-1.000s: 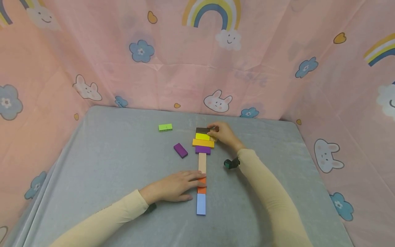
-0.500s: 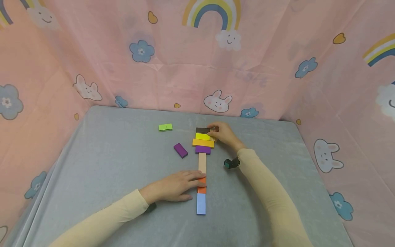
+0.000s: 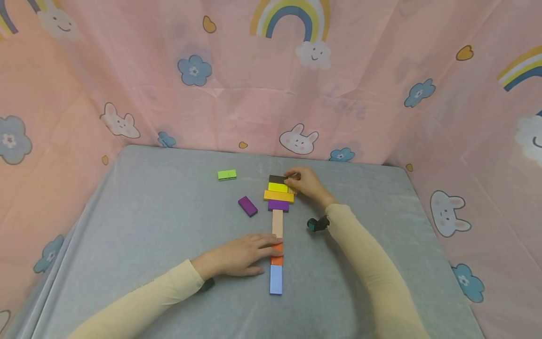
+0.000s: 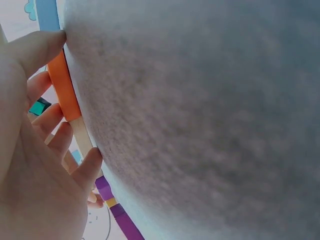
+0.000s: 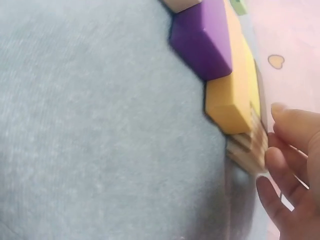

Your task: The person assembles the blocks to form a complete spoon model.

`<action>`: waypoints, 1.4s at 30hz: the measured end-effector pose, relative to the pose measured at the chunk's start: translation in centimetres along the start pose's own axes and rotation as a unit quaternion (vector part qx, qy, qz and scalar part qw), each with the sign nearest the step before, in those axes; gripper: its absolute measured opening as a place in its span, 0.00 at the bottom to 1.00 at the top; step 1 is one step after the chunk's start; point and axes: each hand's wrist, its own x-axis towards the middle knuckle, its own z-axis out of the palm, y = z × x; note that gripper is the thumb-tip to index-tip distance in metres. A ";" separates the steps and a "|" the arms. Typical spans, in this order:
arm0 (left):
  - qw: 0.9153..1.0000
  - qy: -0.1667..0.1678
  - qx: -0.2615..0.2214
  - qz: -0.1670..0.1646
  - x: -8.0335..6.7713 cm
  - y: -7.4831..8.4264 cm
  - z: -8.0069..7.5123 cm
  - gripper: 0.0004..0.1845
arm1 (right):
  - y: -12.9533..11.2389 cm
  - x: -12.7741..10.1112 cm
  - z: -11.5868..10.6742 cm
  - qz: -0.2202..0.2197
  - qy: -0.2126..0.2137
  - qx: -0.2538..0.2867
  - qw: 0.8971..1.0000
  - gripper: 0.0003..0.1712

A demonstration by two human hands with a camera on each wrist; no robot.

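A line of flat blocks runs away from me on the grey table: blue, orange, natural wood, purple, amber, yellow and dark brown. My left hand lies flat, its fingertips resting on the orange block. My right hand is at the far end of the line, with curled fingers pinching the end of a small ridged wooden block beside the amber block.
A loose green block and a loose purple block lie left of the line. Pink printed cloth walls close in the table at the back and on both sides.
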 end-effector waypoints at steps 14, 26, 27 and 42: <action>1.000 0.004 0.003 0.004 -0.1 0.0 0.0 0.30 | -3.2 0.1 0.6 -0.060 -0.008 -0.087 0.994 0.22; 1.000 0.016 0.016 0.015 -0.1 -0.1 0.0 0.30 | -6.5 -0.5 4.2 -0.188 -0.151 -0.130 0.962 0.36; 1.000 0.016 0.015 0.015 -0.1 -0.1 0.0 0.30 | -6.4 -0.5 4.4 -0.191 -0.157 -0.131 0.960 0.37; 1.000 0.019 0.016 0.015 -0.1 -0.2 0.3 0.30 | -5.8 0.0 6.0 -0.220 -0.162 -0.147 0.951 0.37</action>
